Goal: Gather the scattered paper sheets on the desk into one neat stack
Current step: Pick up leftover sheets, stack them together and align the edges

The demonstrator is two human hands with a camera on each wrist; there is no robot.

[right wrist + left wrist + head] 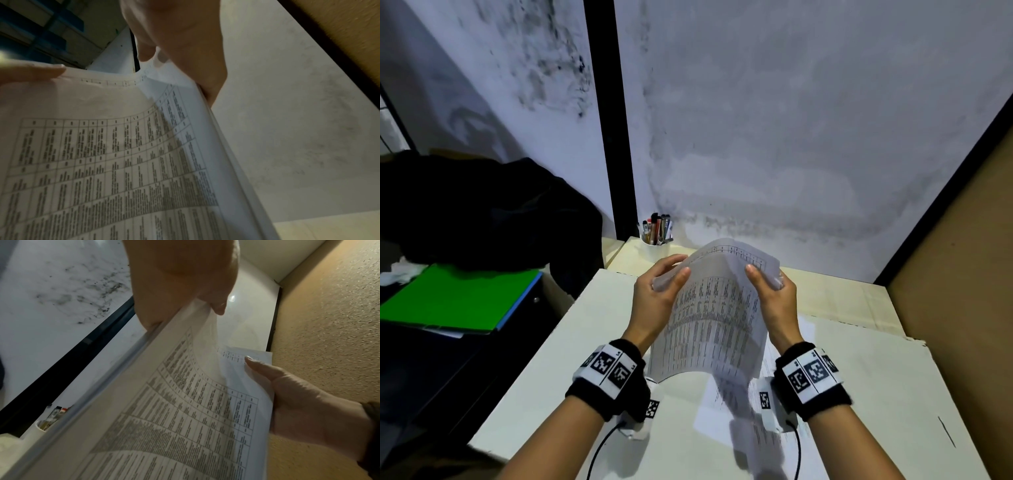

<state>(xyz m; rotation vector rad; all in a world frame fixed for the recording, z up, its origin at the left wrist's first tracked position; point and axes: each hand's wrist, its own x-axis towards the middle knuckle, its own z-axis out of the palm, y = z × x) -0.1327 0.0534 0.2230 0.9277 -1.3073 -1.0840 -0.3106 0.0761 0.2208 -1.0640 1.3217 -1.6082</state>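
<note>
A bundle of white paper sheets (714, 308) printed with tables is lifted off the desk (571, 359) and curves between both hands. My left hand (657, 291) pinches its left edge, thumb on the printed face. My right hand (774, 291) grips the right edge the same way. In the left wrist view the sheets (185, 418) run under my left hand (180, 288), with my right hand (298, 399) opposite. The right wrist view shows the sheets (113, 154) held by my right hand (180, 45). More sheets (726, 401) lie flat on the desk below.
A white cup of pens (656, 240) stands at the desk's far left corner. A brown partition (955, 274) walls the right side. To the left, a green folder (458, 298) and dark cloth (482, 212) lie on a lower surface. Cables trail from both wrists.
</note>
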